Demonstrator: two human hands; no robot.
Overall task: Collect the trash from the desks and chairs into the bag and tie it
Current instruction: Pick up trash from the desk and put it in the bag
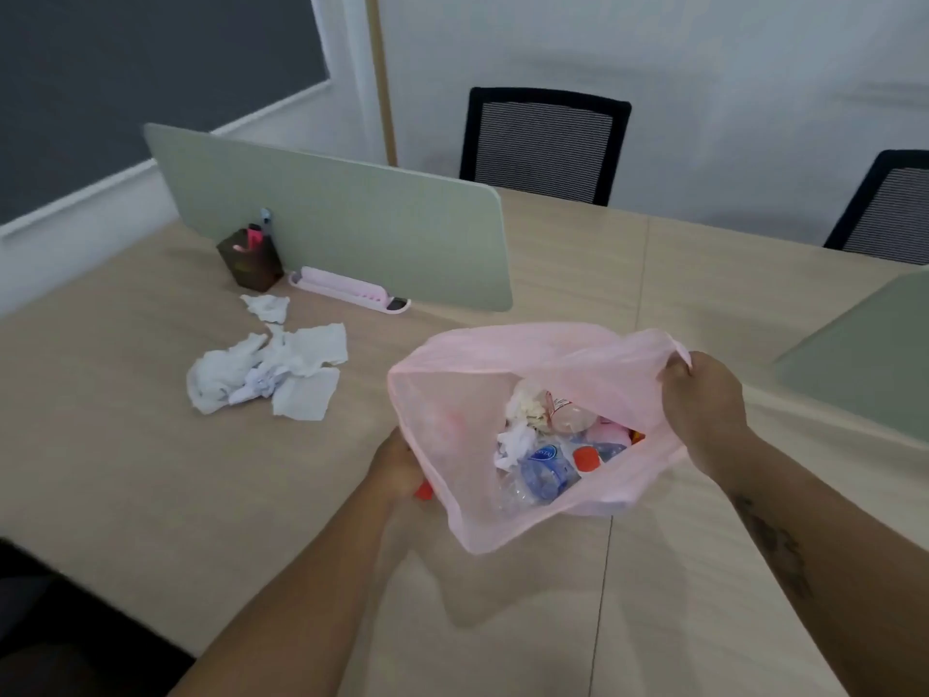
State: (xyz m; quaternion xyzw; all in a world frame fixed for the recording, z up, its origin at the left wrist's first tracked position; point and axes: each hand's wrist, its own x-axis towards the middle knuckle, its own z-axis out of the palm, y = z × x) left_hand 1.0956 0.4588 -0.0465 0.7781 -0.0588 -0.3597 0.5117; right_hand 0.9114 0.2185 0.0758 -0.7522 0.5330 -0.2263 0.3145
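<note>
Pink plastic bag (442,420) hangs with its mouth open above the pale wooden desk (125,445), low and right of centre in the head view. The two hands are apart, one on each side of the mouth. The right hand (704,399) pinches the rim at the bag's 2 o'clock. The left hand (397,467) grips the rim at 8 o'clock, its fingers hidden behind the plastic, with a small red-orange object (424,490) showing just under it.

Inside the bag lie a crushed water bottle (545,472) with a blue label, an orange cap (586,457), crumpled paper and a clear cup.

At 10 o'clock from the bag, well apart, a pile of crumpled white tissues (266,374) lies on the desk. Beyond it a brown pen holder (250,266) and a pink tray (347,289) sit against a green divider (352,218). Two black mesh chairs (543,143) stand at 12 and 2 o'clock.
</note>
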